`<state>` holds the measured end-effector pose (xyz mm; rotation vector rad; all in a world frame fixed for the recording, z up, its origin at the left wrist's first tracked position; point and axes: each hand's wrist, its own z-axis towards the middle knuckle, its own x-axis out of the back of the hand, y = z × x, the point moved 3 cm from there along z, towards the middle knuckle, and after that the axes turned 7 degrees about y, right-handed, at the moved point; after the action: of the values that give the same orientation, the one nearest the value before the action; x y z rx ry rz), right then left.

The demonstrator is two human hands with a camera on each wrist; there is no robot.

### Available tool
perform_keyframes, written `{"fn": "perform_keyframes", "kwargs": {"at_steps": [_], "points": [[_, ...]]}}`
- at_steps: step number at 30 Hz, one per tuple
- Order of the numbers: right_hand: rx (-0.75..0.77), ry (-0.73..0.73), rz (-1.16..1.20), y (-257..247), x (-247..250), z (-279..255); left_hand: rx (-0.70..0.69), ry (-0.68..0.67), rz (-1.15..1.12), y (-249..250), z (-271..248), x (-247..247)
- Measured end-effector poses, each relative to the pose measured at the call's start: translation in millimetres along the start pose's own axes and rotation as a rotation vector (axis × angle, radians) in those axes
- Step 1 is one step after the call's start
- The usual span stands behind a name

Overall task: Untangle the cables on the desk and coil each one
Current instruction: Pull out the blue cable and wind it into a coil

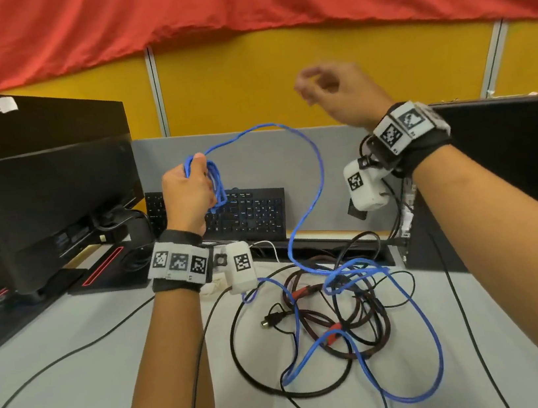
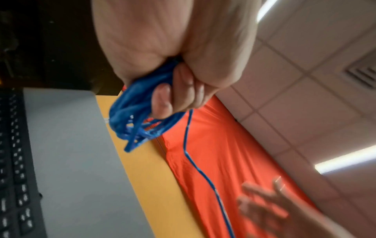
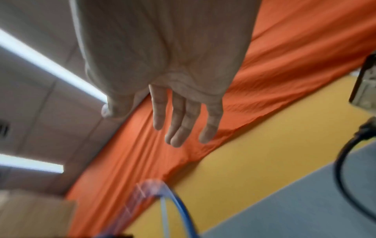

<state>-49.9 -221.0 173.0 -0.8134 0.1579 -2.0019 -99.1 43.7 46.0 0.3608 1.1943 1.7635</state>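
Blue cable [image 1: 309,205] loops sit clamped in the left hand [image 1: 186,194] to hold the coil, while the right hand [image 1: 338,93], fingers apart, hovers empty.

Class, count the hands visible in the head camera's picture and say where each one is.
2. The left hand is raised over the keyboard, gripping blue cable loops. The right hand is raised higher, empty, before the yellow partition.
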Motion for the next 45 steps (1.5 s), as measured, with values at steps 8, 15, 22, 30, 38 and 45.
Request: {"fn": "perform_keyframes", "kwargs": {"at_steps": [8, 15, 22, 30, 38, 45], "points": [[0.143, -0.827, -0.35, -60.9, -44.1, -88.6, -0.03, 0.222, 0.16, -8.6, 1.7, 1.0], [0.173, -0.933, -0.478, -41.3, -87.2, -113.4, -0.054, 0.204, 0.155, -6.8, 4.4, 3.3], [0.188, -1.16, -0.459, -28.8, -97.4, -136.4, -0.054, 0.217, 0.127, -5.4, 7.4, 11.7], [0.221, -0.724, -0.308, -42.5, -65.8, -94.3, -0.098, -0.186, 0.166, -0.8, -6.3, -2.2], [0.269, -0.499, 0.156, -59.4, -39.5, -72.6, -0.157, -0.508, -0.077, 17.6, -33.7, -31.9], [0.031, 0.096, 0.244, -7.6, -8.8, -35.6, -0.093, -0.602, -0.065, 14.2, -31.0, -26.1]]}}
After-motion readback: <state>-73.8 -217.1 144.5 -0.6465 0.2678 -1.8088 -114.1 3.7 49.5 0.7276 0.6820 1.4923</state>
